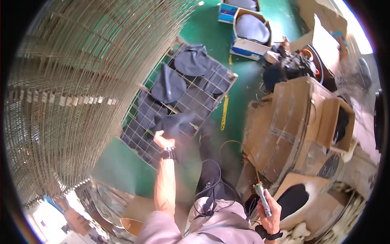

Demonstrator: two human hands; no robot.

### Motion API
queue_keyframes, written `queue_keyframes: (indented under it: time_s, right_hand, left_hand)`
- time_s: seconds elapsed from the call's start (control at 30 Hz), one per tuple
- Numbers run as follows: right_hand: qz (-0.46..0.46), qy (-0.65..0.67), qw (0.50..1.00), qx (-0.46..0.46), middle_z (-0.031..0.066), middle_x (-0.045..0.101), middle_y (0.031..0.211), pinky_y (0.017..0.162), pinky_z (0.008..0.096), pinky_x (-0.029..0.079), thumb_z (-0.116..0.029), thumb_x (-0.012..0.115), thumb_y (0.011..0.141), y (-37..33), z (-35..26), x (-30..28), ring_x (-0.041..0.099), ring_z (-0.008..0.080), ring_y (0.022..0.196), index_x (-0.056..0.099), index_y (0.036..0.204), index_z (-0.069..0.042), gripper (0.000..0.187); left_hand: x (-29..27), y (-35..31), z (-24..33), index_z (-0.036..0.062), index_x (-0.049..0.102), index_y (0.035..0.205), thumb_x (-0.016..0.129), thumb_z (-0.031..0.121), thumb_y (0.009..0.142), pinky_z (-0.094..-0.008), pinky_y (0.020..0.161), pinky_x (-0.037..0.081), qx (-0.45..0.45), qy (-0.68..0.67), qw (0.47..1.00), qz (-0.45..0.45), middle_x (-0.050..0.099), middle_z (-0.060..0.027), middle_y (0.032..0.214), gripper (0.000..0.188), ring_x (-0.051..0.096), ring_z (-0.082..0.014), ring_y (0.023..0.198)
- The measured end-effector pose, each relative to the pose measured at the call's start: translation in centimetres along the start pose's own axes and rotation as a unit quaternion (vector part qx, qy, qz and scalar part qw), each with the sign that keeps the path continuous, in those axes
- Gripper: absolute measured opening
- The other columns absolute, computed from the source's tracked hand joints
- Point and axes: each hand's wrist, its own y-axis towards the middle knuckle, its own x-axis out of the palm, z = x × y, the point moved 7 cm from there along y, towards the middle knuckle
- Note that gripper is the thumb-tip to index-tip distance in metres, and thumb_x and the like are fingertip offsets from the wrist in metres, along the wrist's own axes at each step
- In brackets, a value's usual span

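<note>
My left hand, arm stretched forward, grips the near edge of a dark grey cap-like piece; motion blurs the piece. It hangs over a wire mesh rack on which several similar dark grey pieces lie, one cap-shaped piece among them. At the lower right, my right hand is closed round a slim tool wrapped in silver tape. A thin yellowish cord or hose runs from the tool's upper end. What the tool is, I cannot tell.
Tall stacked wire racks fill the left side. Beyond the mesh rack, an open box holds a grey rounded piece. Large cardboard boxes stand on the right. A black pad-shaped piece lies near my right hand. Dark cables loop before my body.
</note>
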Motion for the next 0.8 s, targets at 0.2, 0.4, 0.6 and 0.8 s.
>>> queue_keyframes:
  time_s: [0.2,0.4,0.6,0.8]
  right_hand:
    - [-0.098,-0.055,0.994,0.003,0.0133,0.069,0.095,0.079,0.031,0.053,0.002,0.066,0.082,9.4,-2.6,5.6,0.067,0.0205,0.084,0.055,0.137,0.001,0.057]
    - [-0.128,-0.064,0.989,0.044,0.0147,0.069,0.099,0.081,0.0311,0.053,0.003,0.066,0.082,13.9,-3.0,9.1,0.068,0.0205,0.086,0.055,0.137,0.002,0.056]
    - [-0.136,-0.072,0.988,0.015,0.0141,0.07,0.097,0.08,0.033,0.054,0.002,0.068,0.081,13.1,-3.1,7.9,0.069,0.0233,0.086,0.055,0.136,0.002,0.057]
    - [-0.002,0.01,0.999,0.031,0.0127,0.07,0.094,0.079,0.0319,0.054,0.002,0.068,0.081,4.1,-2.2,4.0,0.069,0.0219,0.083,0.055,0.138,0.001,0.058]
  left_hand:
    - [-1.0,12.2,9.6,0.0017,0.061,0.094,0.059,0.012,0.068,-0.0448,0.093,0.05,0.095,-0.027,0.994,0.047,0.066,-0.0099,0.102,0.029,0.063,-0.0298,0.098]
    - [-4.5,18.2,13.3,-0.0008,0.058,0.115,0.06,0.032,0.086,-0.0575,0.103,0.041,0.135,0.002,0.988,0.07,0.063,-0.0138,0.114,0.044,0.059,-0.0315,0.112]
    - [-15.7,20.0,7.4,0.0108,0.064,0.066,0.058,0.04,0.094,-0.0285,0.047,0.047,0.058,0.739,0.664,0.094,0.061,0.0017,0.057,0.041,0.057,-0.0114,0.046]
    - [-6.5,3.6,-16.2,0.0013,0.065,0.107,0.063,0.013,0.09,-0.0291,0.061,0.056,-0.058,0.762,0.585,-0.272,0.069,-0.0059,0.078,0.021,0.066,-0.0154,0.066]
